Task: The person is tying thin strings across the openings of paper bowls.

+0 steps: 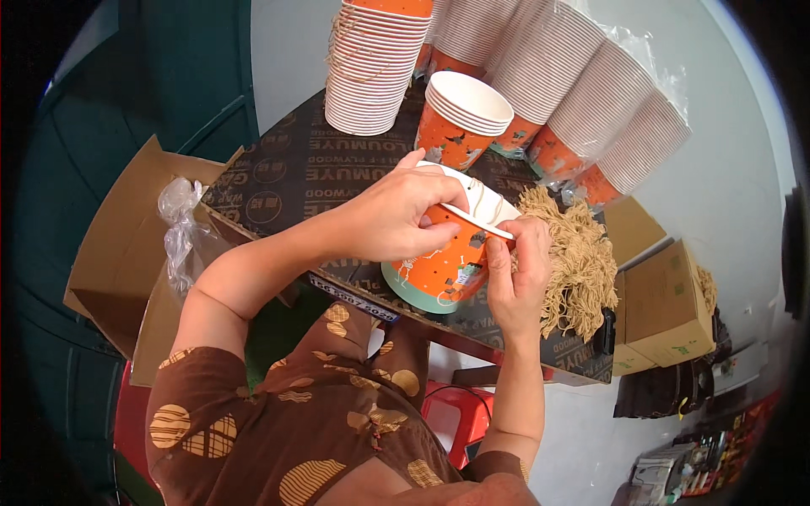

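An orange paper bucket [451,266] with a white inside and a green base band leans at the table's near edge, its mouth tilted away from me. My left hand [405,211] is closed over the rim on the left, fingers inside and thumb on the outer wall. On the right side of the rim my right hand [525,261] pinches the wall just below the edge; whether string is between those fingertips is hidden. A tan string [483,198] lies against the white inside. Beside my right hand sits a heap of tan strings [582,266].
Behind the bucket stands a short stack of matching buckets [462,126]. A tall stack with strings [371,72] rises at the far left, and plastic-wrapped stacks [548,76] at the back right. Cardboard boxes [666,304] flank the black table [295,160]; a red stool [456,417] is below.
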A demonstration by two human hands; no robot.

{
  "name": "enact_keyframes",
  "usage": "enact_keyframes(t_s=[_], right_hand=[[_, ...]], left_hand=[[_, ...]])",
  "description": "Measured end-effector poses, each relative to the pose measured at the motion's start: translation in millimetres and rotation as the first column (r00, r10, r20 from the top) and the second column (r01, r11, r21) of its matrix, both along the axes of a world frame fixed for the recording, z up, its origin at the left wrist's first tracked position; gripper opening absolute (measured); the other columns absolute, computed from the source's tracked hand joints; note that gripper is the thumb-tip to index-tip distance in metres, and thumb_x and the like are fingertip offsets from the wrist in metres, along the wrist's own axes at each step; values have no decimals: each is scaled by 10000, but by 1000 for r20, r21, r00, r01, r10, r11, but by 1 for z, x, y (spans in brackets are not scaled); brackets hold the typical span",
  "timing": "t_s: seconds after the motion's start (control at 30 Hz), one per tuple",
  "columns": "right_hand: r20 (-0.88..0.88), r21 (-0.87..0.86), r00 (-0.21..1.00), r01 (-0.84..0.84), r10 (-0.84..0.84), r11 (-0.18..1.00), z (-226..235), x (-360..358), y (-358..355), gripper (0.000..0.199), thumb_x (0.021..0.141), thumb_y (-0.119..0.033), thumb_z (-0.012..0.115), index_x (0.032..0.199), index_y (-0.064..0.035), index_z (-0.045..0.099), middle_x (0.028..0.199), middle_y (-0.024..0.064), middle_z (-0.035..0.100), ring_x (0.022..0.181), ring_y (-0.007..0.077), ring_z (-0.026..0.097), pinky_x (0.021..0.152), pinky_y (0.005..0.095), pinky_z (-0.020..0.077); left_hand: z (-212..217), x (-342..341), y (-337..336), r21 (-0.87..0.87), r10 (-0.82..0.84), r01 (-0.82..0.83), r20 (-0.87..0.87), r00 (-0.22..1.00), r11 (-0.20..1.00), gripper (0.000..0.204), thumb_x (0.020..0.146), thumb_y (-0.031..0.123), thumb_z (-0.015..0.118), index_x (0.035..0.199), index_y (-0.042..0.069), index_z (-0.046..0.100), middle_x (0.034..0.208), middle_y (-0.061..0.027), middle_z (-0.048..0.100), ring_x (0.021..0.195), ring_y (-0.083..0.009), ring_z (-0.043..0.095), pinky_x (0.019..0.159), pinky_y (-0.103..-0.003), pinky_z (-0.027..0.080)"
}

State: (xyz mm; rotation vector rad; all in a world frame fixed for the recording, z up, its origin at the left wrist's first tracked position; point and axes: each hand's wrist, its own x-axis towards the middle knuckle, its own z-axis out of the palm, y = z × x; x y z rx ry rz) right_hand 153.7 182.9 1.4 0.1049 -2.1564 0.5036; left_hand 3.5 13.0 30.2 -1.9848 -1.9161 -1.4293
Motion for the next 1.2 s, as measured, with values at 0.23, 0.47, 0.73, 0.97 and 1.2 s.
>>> enact_keyframes(t_s=[0.23, 0.47, 0.73, 0.97, 1.2], right_hand=[[-21, 20, 1000, 4, -3, 1000, -1, -1, -7, 166, 908, -154, 663, 952, -20, 575, 853, 122, 467, 817, 296, 453, 762, 403, 351], [-32, 53, 999, 14, -12, 999, 0, 2, -14, 146, 884, -139, 676, 927, -35, 582, 844, 115, 467, 811, 291, 454, 753, 401, 337], [-47, 74, 999, 22, -19, 997, -6, 7, -27, 151, 841, -123, 703, 914, -43, 598, 852, 109, 481, 828, 296, 469, 763, 413, 342], [38, 140, 999, -14, 9, 990, -8, 21, -42, 114, 796, -53, 717, 883, -41, 644, 823, 77, 532, 831, 277, 517, 799, 408, 356], [165, 84, 986, 4, -18, 996, 11, 32, -49, 63, 837, -1, 666, 884, -38, 644, 753, 109, 600, 732, 304, 590, 773, 413, 432]], left_hand=[[-1, 9, -6, -14, 79, -79, 30, 996, 997, 189, 839, 174, 693, 947, 28, 645, 881, -110, 612, 948, -291, 618, 1148, -613, 177], [0, 15, -11, -57, 104, -102, 41, 994, 993, 185, 834, 170, 699, 944, 28, 651, 853, -114, 613, 946, -303, 614, 1140, -610, 189], [-8, 28, -17, 33, 180, -181, 20, 983, 983, 170, 760, 76, 680, 890, 40, 576, 801, -92, 559, 880, -284, 577, 1123, -573, 231], [-46, 25, -16, 245, 78, -40, -150, 986, 969, 286, 726, -73, 664, 940, 51, 518, 877, -81, 540, 916, -304, 562, 1126, -600, 272], [-60, 30, -20, 318, 77, 6, -245, 966, 948, 389, 688, -82, 733, 977, 67, 518, 938, -82, 511, 966, -293, 553, 1114, -657, 285]])
